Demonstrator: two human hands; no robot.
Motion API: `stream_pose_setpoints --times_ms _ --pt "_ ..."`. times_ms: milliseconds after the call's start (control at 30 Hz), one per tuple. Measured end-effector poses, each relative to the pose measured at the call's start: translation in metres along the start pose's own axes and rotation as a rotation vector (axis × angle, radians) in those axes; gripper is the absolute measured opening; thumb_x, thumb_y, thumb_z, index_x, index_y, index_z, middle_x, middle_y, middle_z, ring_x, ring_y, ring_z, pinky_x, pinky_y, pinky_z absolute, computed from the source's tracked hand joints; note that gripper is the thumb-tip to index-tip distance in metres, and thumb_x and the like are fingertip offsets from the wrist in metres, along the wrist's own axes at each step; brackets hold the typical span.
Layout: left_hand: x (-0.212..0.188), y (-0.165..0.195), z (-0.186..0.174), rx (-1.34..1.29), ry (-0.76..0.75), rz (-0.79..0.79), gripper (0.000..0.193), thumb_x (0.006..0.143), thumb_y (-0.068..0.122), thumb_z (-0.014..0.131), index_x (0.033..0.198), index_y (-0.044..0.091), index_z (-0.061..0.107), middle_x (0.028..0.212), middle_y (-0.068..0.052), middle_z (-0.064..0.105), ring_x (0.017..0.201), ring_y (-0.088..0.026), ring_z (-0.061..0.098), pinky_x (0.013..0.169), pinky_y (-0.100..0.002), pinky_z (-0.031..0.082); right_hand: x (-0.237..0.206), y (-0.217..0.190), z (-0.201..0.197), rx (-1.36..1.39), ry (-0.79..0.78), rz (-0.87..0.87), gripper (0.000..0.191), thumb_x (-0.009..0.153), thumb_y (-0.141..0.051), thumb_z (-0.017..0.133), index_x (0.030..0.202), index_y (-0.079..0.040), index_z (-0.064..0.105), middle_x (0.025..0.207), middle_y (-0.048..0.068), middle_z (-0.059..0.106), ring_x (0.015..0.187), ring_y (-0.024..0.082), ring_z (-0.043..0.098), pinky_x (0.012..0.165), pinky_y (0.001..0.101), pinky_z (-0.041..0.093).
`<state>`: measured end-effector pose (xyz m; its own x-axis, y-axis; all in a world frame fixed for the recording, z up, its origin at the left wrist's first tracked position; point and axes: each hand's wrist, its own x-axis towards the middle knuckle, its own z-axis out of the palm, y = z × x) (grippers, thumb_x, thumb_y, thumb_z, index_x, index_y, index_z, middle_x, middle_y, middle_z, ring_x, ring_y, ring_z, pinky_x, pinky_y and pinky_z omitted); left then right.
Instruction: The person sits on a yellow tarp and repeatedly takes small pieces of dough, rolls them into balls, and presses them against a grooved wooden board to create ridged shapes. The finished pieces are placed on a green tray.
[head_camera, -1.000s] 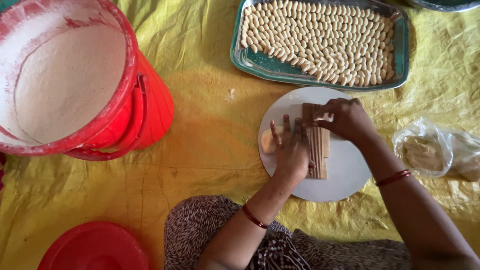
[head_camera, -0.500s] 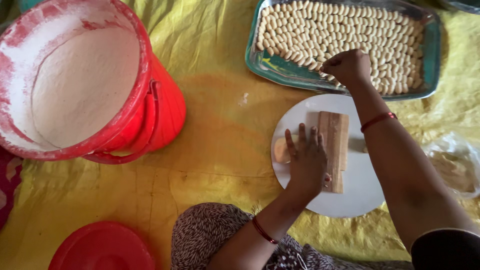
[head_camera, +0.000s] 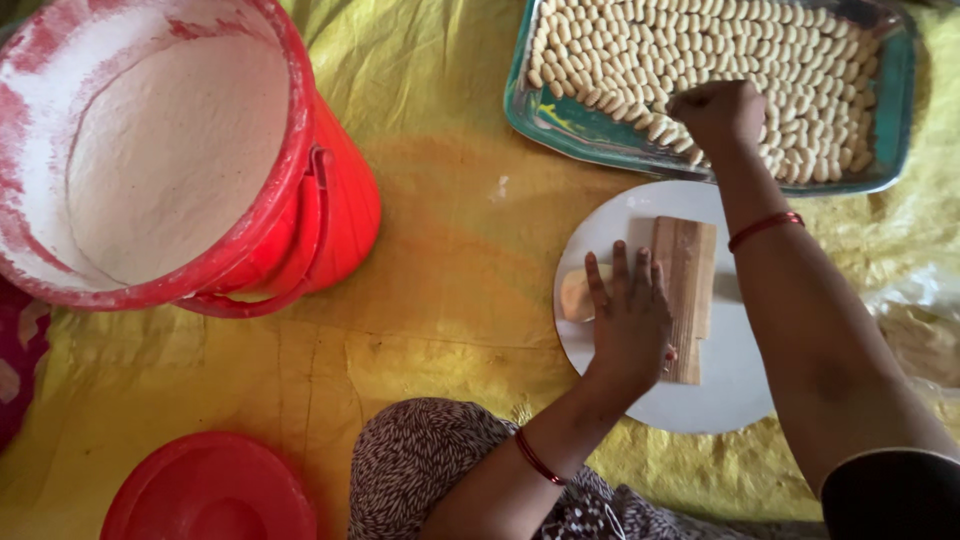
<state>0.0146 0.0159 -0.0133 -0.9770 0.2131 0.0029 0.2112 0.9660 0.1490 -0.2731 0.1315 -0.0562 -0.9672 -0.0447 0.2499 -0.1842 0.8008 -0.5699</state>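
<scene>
My left hand (head_camera: 630, 322) lies flat, fingers spread, on a white round plate (head_camera: 720, 390), pressing the left edge of a ridged wooden board (head_camera: 685, 275). A small pale lump of dough (head_camera: 575, 293) sits just left of its fingertips. My right hand (head_camera: 718, 112) is stretched forward with fingers curled over the near edge of a teal metal tray (head_camera: 560, 118) filled with several rows of small shaped dough pieces (head_camera: 700, 40). What the curled fingers hold is hidden.
A large red bucket (head_camera: 330, 210) holding white flour (head_camera: 170, 150) stands at the left on a yellow cloth (head_camera: 450, 300). Its red lid (head_camera: 205, 490) lies at the bottom left. A clear plastic bag (head_camera: 920, 330) lies at the right edge. My patterned lap (head_camera: 420, 460) is below.
My right hand left the wooden board and reached forward to the tray of dough pieces. My left hand stayed flat on the plate by the board.
</scene>
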Motion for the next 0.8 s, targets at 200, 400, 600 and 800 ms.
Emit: stream_pose_setpoints --times_ms 200,400,600,800 --pt "0.005 0.001 0.002 0.0 -0.065 -0.018 0.118 0.062 0.054 0.087 0.153 -0.003 0.038 0.163 -0.017 0.032 0.153 -0.046 0.012 0.116 -0.073 -0.004 -0.042 0.054 -0.072 -0.036 -0.109 -0.091 0.03 0.095 -0.041 0.085 0.108 -0.014 0.082 0.088 0.008 0.076 0.072 0.018 0.072 0.071 0.0339 0.056" --pt "0.008 -0.002 0.009 -0.08 -0.069 0.031 0.114 0.069 0.05 0.086 0.154 -0.008 0.038 0.163 -0.027 0.031 0.157 -0.045 0.01 0.119 -0.072 -0.005 -0.149 0.117 -0.129 -0.452 -0.482 -0.216 0.046 0.069 -0.028 0.09 0.113 -0.02 0.08 0.105 0.005 0.079 0.089 0.024 0.074 0.077 0.041 0.059" --pt "0.007 0.003 0.019 0.052 0.047 -0.015 0.064 0.091 0.019 0.071 0.147 -0.002 0.047 0.159 -0.024 0.038 0.155 -0.044 0.017 0.121 -0.071 -0.004 -0.227 0.096 -0.139 -0.186 -0.232 -0.057 0.048 0.073 -0.019 0.089 0.118 -0.011 0.077 0.106 0.011 0.075 0.091 0.026 0.073 0.084 0.0384 0.059" --pt "0.004 0.007 0.02 0.133 0.191 0.107 0.047 0.094 0.017 0.066 0.14 0.007 0.057 0.157 -0.018 0.043 0.152 -0.038 0.032 0.128 -0.063 0.016 -0.247 0.061 -0.133 -0.233 -0.073 0.271 0.034 0.077 -0.027 0.092 0.101 -0.008 0.075 0.101 0.005 0.078 0.092 0.02 0.074 0.085 0.0377 0.059"
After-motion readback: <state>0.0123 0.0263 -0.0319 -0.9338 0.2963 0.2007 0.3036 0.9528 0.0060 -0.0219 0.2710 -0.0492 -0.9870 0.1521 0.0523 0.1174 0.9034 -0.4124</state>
